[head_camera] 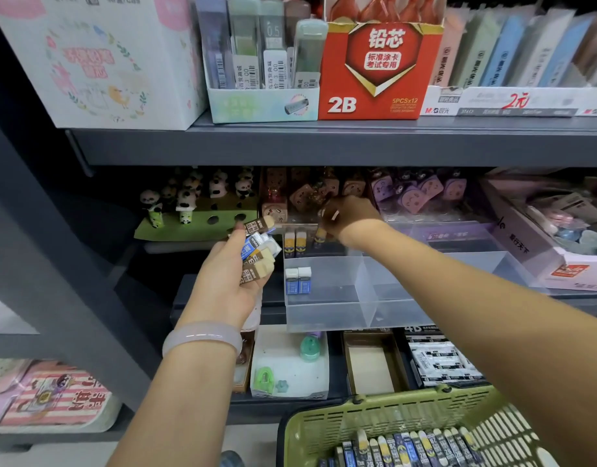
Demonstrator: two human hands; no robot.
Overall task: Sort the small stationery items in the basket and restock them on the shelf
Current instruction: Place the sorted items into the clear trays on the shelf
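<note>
The left hand (230, 271) grips a bunch of small erasers (259, 251), just left of the clear bin (327, 308). The right hand (346, 215), fingers curled, pinches a yellow-sleeved eraser (320, 238) at the bin's back row. The green basket (384, 423) sits below the right forearm.

Pretty standard shop setup here: a dark grey metal shelving unit (324, 143) with several tiers, and a thick grey upright post (54, 251) slanting down the left side. The space under the top board is dim and shadowy, while the top tier catches much brighter light. Down at the bottom left you can just make out a strip of pale floor (54, 458).
</note>
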